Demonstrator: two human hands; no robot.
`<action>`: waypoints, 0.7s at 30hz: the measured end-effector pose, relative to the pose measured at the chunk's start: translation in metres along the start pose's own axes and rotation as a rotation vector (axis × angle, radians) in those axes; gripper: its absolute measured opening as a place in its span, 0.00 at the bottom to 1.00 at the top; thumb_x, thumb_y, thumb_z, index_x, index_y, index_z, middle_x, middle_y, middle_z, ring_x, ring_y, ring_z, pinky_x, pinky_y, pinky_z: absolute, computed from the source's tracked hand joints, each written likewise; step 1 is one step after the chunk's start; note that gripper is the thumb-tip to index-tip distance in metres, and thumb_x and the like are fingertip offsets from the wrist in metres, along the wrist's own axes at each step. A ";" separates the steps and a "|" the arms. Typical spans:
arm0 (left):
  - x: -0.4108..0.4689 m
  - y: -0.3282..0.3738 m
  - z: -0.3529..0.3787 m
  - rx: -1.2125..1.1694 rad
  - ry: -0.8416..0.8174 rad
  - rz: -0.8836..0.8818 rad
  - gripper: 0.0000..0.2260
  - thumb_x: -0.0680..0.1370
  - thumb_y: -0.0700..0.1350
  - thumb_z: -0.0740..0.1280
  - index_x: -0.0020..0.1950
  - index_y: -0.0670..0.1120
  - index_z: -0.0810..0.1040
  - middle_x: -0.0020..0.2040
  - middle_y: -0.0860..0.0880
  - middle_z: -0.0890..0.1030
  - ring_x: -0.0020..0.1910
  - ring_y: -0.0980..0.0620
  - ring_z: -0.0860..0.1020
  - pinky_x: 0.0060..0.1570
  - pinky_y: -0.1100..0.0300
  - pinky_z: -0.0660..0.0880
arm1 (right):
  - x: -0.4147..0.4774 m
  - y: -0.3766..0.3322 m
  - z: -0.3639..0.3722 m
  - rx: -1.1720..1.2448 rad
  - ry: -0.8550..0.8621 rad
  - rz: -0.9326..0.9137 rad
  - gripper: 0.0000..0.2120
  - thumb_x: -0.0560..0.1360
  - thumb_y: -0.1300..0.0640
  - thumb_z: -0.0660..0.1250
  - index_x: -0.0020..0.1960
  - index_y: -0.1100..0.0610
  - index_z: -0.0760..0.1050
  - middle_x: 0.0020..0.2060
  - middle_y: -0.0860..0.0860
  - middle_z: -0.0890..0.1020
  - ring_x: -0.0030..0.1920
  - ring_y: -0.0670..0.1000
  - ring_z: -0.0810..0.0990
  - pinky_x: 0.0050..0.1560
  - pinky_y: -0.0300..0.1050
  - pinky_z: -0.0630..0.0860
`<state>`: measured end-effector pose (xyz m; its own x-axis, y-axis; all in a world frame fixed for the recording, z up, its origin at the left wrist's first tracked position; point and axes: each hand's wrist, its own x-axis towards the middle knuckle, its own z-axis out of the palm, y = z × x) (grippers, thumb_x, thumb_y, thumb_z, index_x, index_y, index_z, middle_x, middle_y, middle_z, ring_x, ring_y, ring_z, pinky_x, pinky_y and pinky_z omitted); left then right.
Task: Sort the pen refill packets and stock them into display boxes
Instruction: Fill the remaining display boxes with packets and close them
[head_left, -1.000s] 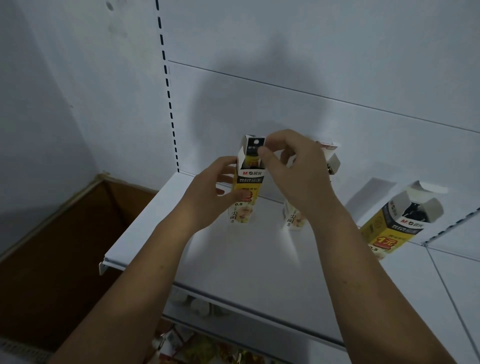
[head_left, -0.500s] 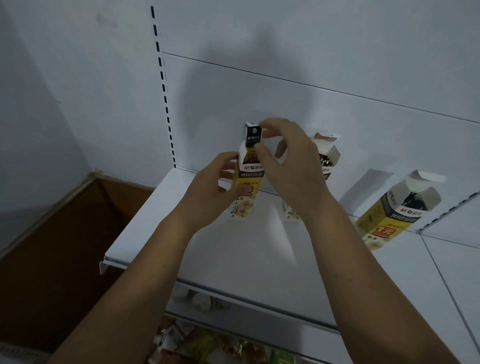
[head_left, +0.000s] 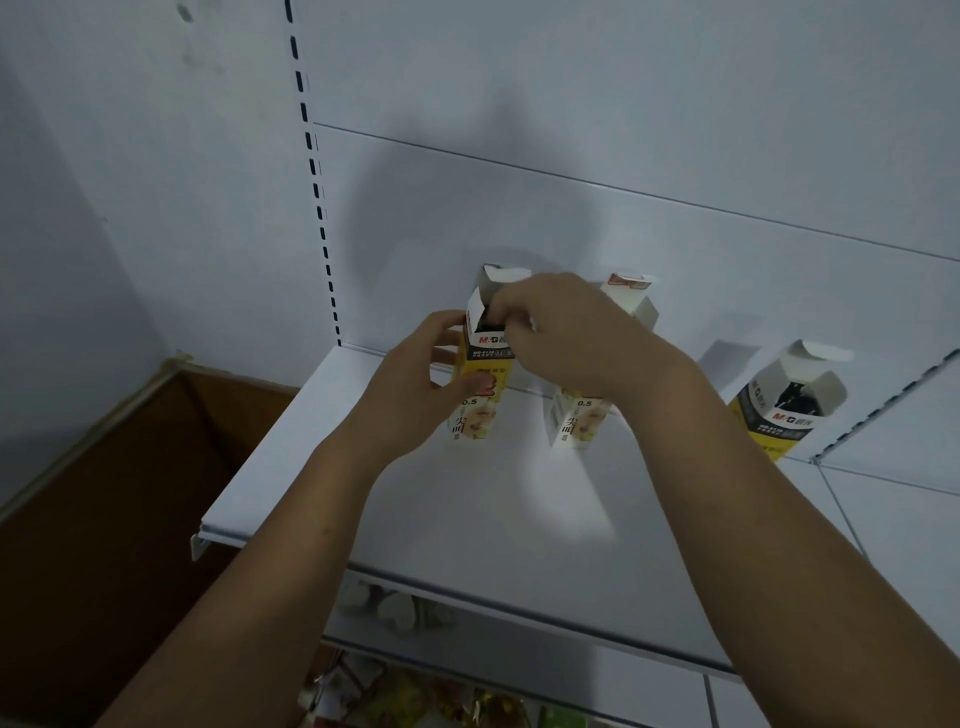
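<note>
Three yellow-and-white display boxes stand on a white shelf (head_left: 467, 519) against the back wall. My left hand (head_left: 415, 384) grips the left display box (head_left: 475, 415) around its middle, thumb on the front. My right hand (head_left: 566, 332) reaches over that box's open top, its fingertips down inside the opening on a black refill packet (head_left: 488, 323) that barely shows. The middle display box (head_left: 576, 421) sits partly behind my right wrist with its flap up. The right display box (head_left: 779, 410) stands open with black contents showing.
A brown cardboard box (head_left: 104, 493) sits low at the left beside the shelf. Below the shelf's front edge a lower level holds colourful packaged goods (head_left: 415, 696). A slotted upright (head_left: 317, 197) runs up the wall on the left.
The black packet stood tall above the left box's top between my right fingers; it has now sunk into the box, and my right hand has come down with it.
</note>
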<state>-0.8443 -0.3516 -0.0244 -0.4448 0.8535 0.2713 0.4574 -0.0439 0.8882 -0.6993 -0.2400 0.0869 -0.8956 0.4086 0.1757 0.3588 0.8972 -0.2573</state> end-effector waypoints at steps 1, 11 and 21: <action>0.000 0.000 0.000 -0.003 -0.002 -0.002 0.25 0.79 0.47 0.75 0.73 0.57 0.72 0.63 0.60 0.81 0.61 0.60 0.80 0.49 0.63 0.80 | 0.000 -0.002 0.000 -0.020 -0.092 0.004 0.13 0.77 0.62 0.60 0.48 0.52 0.82 0.41 0.49 0.82 0.41 0.49 0.79 0.38 0.45 0.71; -0.002 0.001 0.000 -0.012 0.002 0.002 0.24 0.79 0.47 0.75 0.72 0.60 0.71 0.62 0.65 0.79 0.60 0.65 0.79 0.45 0.70 0.79 | 0.003 -0.003 0.007 -0.045 -0.230 0.004 0.09 0.76 0.62 0.65 0.51 0.50 0.78 0.43 0.47 0.80 0.41 0.47 0.77 0.36 0.41 0.69; -0.010 -0.005 -0.007 0.104 0.121 0.035 0.34 0.77 0.55 0.76 0.80 0.58 0.64 0.73 0.60 0.72 0.67 0.64 0.73 0.57 0.67 0.73 | -0.029 0.003 0.013 0.246 0.354 -0.042 0.13 0.78 0.61 0.65 0.61 0.52 0.79 0.54 0.47 0.80 0.50 0.47 0.79 0.48 0.39 0.76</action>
<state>-0.8477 -0.3639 -0.0289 -0.5138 0.7835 0.3496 0.5489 -0.0129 0.8358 -0.6753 -0.2512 0.0687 -0.7476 0.4432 0.4946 0.2122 0.8651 -0.4544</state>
